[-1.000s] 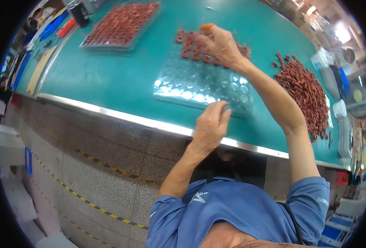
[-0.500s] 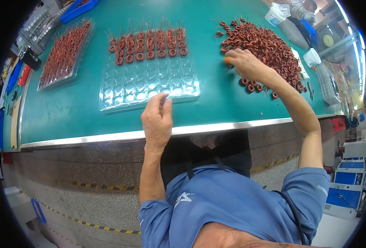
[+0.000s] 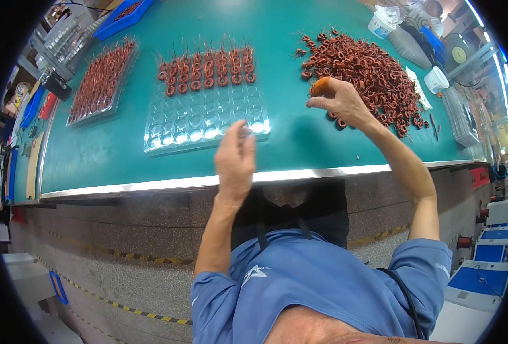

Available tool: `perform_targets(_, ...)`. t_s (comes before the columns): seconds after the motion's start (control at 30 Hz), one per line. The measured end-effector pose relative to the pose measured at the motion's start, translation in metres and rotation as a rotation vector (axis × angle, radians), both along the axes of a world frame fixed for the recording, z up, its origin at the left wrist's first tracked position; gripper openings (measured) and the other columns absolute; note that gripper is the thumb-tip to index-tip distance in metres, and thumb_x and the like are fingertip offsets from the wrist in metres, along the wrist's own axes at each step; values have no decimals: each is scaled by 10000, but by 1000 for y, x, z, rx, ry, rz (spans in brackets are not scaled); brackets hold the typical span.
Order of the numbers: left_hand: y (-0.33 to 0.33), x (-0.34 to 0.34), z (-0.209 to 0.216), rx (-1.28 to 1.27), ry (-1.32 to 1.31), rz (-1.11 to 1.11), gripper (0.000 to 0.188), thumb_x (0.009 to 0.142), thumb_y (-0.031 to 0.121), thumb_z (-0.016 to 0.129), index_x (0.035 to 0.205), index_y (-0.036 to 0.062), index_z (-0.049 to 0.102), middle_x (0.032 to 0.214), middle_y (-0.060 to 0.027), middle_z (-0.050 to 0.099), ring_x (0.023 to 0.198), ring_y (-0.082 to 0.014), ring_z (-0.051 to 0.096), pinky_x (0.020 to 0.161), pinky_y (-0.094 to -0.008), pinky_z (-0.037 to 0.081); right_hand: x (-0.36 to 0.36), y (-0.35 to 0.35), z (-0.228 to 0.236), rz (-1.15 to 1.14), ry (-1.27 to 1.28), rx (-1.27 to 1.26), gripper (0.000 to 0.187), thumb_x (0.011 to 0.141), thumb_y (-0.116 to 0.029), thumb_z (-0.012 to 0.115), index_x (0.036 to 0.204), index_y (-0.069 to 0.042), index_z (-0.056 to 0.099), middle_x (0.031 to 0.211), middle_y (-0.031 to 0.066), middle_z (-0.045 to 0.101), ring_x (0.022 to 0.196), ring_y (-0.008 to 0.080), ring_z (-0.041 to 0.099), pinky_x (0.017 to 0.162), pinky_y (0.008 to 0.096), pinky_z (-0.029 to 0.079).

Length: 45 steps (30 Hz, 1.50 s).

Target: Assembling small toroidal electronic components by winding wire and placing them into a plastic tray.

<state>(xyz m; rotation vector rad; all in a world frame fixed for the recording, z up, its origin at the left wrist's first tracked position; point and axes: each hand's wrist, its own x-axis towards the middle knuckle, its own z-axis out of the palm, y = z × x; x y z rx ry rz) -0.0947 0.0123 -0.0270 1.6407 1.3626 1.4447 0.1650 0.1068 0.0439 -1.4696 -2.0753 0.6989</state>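
Note:
My left hand (image 3: 235, 161) is raised by the near right corner of a clear plastic tray (image 3: 176, 150). Its fingers are bent and smeared by motion, so a grip cannot be made out. My right hand (image 3: 346, 105) hovers at the left edge of a heap of copper-wound ring coils (image 3: 368, 71). One of its fingers wears an orange cover (image 3: 321, 86); thumb and fingers are apart, with no coil visible between them. Coils with upright wire ends (image 3: 208, 71) fill the tray's far rows, while its near round pockets are bare.
To the left lies a second clear tray full of coils (image 3: 102, 83). A blue bin (image 3: 125, 20) stands at the far left. White tubs (image 3: 436, 80) and stacked clear trays (image 3: 460, 117) line the right side. The metal table edge (image 3: 300, 175) runs before me.
My left hand has shifted right, away from the tray's middle. My right hand has drawn slightly nearer, and its thumb and fingers show more apart. The view has turned a little.

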Motion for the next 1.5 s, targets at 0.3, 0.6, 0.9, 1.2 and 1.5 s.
perform_targets(0.3, 2, 54, -2, 158, -61, -107, 341, 964, 158, 553, 1243, -23, 476, 1052, -175, 624, 888, -255, 648, 755, -355, 525, -60, -60, -7, 93, 573, -268, 322, 889, -243, 693, 1025, 44, 640, 913, 93, 688, 855, 137, 647, 766, 283, 527)
perform_targets(0.6, -10, 24, 16, -127, -251, -479, 317, 986, 206, 541, 1199, -29, 540, 837, -71, 619, 697, -136, 602, 647, -265, 512, -67, -59, 2, 206, 234, 27, 216, 884, -198, 673, 942, 9, 691, 905, 76, 687, 834, 134, 646, 750, 266, 502)
perform_targets(0.9, -15, 45, 1, -361, -1131, -744, 328, 1003, 231, 511, 1223, -10, 542, 906, -72, 585, 739, -163, 595, 657, -290, 501, -59, -65, 3, 191, 206, 393, 190, 854, -202, 702, 873, -14, 717, 864, 88, 678, 746, 202, 661, 650, 307, 518)
perform_targets(1.2, -16, 59, 6, -365, -1190, -679, 281, 1002, 196, 512, 1170, -16, 586, 960, -108, 634, 775, -160, 615, 698, -286, 515, -52, -69, 5, 199, 0, 608, 133, 778, -150, 738, 798, -25, 698, 903, 70, 647, 864, 234, 611, 766, 359, 470)
perform_targets(1.5, -13, 57, 11, -322, -1068, -454, 224, 1004, 186, 507, 1053, -16, 591, 833, -61, 603, 690, -123, 563, 647, -250, 478, -61, -82, 3, 229, 40, 766, 111, 752, -78, 735, 814, -1, 684, 956, 77, 623, 917, 243, 590, 802, 352, 460)
